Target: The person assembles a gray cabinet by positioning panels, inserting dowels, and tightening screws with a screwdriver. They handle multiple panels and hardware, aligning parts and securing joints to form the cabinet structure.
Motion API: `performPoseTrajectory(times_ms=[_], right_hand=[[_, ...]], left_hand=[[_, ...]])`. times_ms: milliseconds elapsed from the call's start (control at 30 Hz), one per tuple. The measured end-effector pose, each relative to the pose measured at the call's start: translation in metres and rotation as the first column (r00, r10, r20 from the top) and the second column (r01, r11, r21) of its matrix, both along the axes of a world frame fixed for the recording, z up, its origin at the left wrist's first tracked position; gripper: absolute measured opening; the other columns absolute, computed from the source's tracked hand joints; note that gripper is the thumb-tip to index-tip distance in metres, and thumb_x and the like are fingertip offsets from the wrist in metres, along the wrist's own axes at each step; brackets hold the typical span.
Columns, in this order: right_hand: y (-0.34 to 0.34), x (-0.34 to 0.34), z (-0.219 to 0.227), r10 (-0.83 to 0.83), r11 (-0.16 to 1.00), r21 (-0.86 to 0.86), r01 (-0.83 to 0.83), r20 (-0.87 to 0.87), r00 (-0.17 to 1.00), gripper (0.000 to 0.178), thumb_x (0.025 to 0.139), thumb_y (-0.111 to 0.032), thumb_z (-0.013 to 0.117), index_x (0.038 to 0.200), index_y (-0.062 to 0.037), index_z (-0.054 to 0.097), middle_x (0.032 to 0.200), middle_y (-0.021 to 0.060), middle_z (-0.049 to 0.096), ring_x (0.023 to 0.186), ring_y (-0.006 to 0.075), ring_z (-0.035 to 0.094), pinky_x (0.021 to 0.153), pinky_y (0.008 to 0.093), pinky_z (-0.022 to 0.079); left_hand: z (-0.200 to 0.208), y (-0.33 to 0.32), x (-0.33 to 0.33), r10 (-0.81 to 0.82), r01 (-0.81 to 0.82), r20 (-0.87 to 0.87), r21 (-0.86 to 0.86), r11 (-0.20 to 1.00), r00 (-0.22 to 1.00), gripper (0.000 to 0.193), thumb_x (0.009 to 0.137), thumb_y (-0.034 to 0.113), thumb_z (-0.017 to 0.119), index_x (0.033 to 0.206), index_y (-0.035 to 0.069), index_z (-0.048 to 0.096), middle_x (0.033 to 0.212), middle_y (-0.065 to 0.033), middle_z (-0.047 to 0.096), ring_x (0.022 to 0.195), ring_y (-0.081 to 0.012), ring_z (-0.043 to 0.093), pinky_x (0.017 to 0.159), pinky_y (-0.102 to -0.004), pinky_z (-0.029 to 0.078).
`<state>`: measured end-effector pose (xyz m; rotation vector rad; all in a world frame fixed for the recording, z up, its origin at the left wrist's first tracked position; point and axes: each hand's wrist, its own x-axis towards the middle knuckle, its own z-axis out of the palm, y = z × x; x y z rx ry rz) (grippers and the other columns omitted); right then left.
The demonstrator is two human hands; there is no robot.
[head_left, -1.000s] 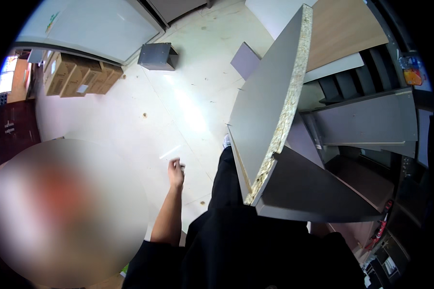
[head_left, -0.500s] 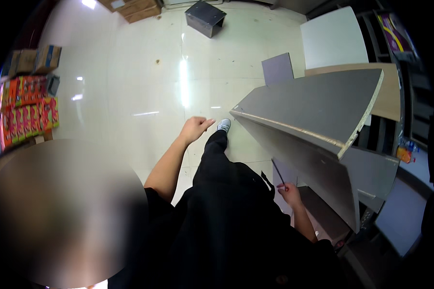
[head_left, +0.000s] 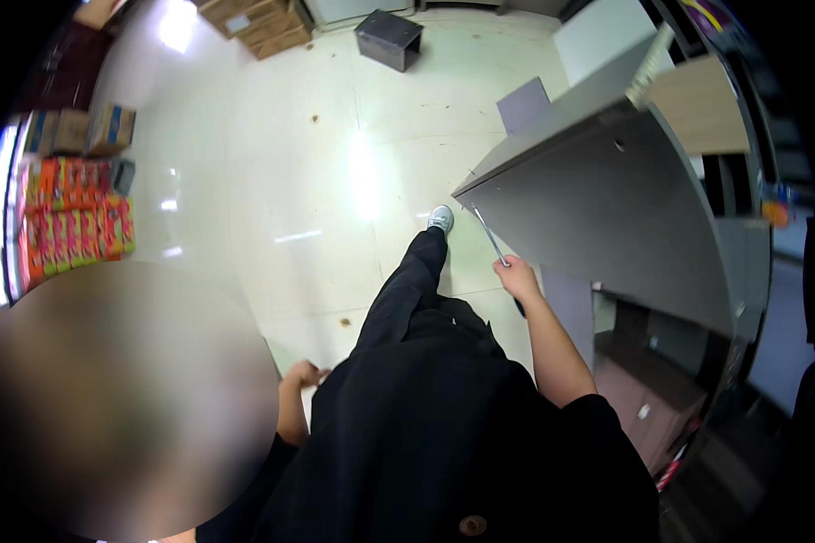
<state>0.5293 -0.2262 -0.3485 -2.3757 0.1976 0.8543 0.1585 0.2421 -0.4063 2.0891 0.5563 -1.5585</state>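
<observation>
My right hand [head_left: 518, 278] is closed around a screwdriver [head_left: 491, 235] with a long metal shaft and a dark handle that shows below the fist. Its tip points up and away, close to the far left corner of a large grey board unit [head_left: 598, 199]. Small holes or fittings dot the broad grey face, and a raw chipboard edge shows at its top. Down beside my left hip, my left hand [head_left: 306, 373] has its fingers curled together. Whatever is in them, if anything, is hidden.
A dark open-ended box [head_left: 389, 42] stands on the pale tiled floor [head_left: 254, 136] ahead. Stacked cartons [head_left: 261, 27] sit at the back left, with red and orange packages [head_left: 77, 222] at the left. A brown cabinet [head_left: 647, 389] and more boards lie right. A blurred round patch covers the lower left.
My right hand has brought the screwdriver up and forward toward the board unit. My left hand has dropped back to my side. The unit now shows its broad side face more fully.
</observation>
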Motion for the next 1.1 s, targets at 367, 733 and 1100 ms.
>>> performPoseTrajectory(times_ms=[367,733,1100], right_hand=[[-0.114,-0.309,-0.136,-0.427,0.865,-0.211,0.456,-0.787,0.446,0.028,0.087,-0.032,0.061,0.100,-0.0073,0.064,0.078,0.0078,0.059,0.058,0.0216,0.052,0.053,0.0411,0.046],[0.139,-0.305,-0.097,-0.921,0.283,-0.513,0.811,0.090,0.378,0.049,0.077,-0.026,0.059,0.113,0.0063,0.067,0.102,0.0264,0.070,0.098,0.0421,0.068,0.086,0.0458,0.055],[-0.021,-0.341,0.035,-0.974,-0.147,-0.188,0.971,-0.145,-0.175,0.011,0.085,-0.011,0.061,0.082,-0.0005,0.061,0.066,0.0121,0.057,0.048,0.0204,0.053,0.046,0.0361,0.047]], left_hand=[[-0.023,0.198,0.120,-0.055,0.088,0.501,-0.043,0.995,0.864,0.043,0.095,0.039,0.062,0.076,0.001,0.069,0.061,-0.0047,0.061,0.057,-0.0134,0.055,0.056,-0.0324,0.047],[0.128,0.141,0.476,0.265,0.117,0.566,-0.549,0.828,0.781,0.022,0.092,0.004,0.043,0.101,0.004,0.063,0.063,0.0067,0.039,0.056,-0.0028,0.032,0.051,-0.0210,0.026],[-0.008,0.169,0.376,0.385,-0.264,0.168,-0.485,0.833,0.908,0.021,0.099,0.015,0.048,0.098,0.003,0.065,0.056,0.0048,0.045,0.045,-0.0051,0.037,0.040,-0.0227,0.030]])
